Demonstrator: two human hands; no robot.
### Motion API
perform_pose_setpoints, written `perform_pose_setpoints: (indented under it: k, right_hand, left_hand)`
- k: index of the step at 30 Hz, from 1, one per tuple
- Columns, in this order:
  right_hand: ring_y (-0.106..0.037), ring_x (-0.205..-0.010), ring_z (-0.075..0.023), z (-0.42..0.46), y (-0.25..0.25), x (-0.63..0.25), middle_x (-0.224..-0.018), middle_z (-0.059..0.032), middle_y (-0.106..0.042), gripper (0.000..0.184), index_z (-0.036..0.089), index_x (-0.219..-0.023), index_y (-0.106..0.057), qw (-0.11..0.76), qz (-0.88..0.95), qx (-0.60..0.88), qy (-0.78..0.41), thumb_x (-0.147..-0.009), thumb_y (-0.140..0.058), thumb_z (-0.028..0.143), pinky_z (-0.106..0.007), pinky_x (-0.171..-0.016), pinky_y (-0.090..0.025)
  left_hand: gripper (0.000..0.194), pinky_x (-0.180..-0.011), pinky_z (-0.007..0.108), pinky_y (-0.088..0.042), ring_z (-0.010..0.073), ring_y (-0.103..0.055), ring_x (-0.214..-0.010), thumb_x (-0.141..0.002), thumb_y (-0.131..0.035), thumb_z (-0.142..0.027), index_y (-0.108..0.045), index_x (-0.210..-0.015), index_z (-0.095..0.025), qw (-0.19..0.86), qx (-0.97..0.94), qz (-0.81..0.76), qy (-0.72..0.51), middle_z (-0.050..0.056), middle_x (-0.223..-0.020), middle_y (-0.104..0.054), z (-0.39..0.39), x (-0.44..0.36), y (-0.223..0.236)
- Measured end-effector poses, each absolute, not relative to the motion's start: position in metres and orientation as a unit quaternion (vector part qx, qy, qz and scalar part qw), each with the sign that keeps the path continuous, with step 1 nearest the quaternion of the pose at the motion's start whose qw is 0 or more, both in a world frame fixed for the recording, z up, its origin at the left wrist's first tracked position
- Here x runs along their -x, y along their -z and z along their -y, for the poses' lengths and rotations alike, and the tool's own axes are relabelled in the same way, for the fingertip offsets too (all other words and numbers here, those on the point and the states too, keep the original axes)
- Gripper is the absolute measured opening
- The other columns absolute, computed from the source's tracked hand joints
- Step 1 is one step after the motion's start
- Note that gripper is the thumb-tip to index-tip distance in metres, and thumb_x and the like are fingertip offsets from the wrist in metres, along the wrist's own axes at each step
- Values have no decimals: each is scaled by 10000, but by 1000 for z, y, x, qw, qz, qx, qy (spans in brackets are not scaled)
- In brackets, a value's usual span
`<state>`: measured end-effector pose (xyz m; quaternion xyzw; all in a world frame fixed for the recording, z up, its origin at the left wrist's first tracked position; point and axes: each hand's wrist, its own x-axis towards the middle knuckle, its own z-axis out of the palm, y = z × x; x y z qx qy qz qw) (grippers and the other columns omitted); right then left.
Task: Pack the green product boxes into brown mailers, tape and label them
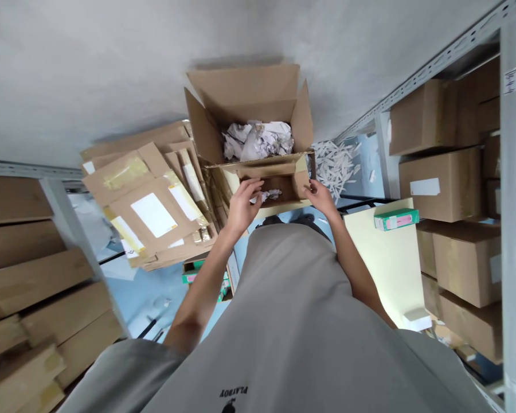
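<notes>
A small open cardboard box [279, 170] stands just in front of my body, with a little crumpled white paper [272, 195] inside. At its left side my left hand [243, 205] is closed, fingers bent over the box's edge and thumb near the paper. My right hand [320, 197] pinches the right side flap between thumb and fingers. Directly behind it sits a larger open carton [243, 86], flaps up, holding crumpled white paper and clear plastic wrapping [258, 140].
Flattened cardboard boxes [124, 198] are piled on the left. White paper strips [335, 163] lie heaped at the right. A green box [396, 219] rests on a pale yellow board [380, 261]. Shelves of cartons [441, 183] flank both sides, and a grey wall [146, 51] rises behind.
</notes>
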<state>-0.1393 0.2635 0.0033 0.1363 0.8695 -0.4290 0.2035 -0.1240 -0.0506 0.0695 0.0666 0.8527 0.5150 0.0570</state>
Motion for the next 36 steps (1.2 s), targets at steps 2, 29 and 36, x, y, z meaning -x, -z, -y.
perform_pose_setpoints:
  k: [2,29,36]
  right_hand:
    - [-822,-1164,-321,-262,-2,145,-1296,-174,-849,507,155,-1402,-747,216,-869,-132,425,-1007,-717,471,-458,-1073,-637]
    - [-449,-655,-177,-452,-74,-198,-634,15,-498,686,267,-706,-499,-44,-709,-507,489,-894,-632,913,-325,-589,-344]
    - [-626,-713,-217,-519,-63,-318,-738,-32,-672,634,237,-812,-637,-131,-611,-592,509,-907,-655,864,-348,-665,-555]
  left_hand:
    - [425,-1285,522,-582,310,-683,-1466,-1023,-662,-191,-729,-1441,-229,43,-38,-876,-479,149,-1550,-681,56,123,-52]
    - [452,-1177,499,-631,331,-773,-1345,-1013,-700,-333,-701,-1446,-204,310,-253,-790,-465,144,-1435,-803,-261,78,-59]
    - [426,-1161,492,-632,331,-785,-1303,-964,-721,-252,-713,-1382,-168,431,-335,-745,-383,183,-1394,-810,-419,2,-35]
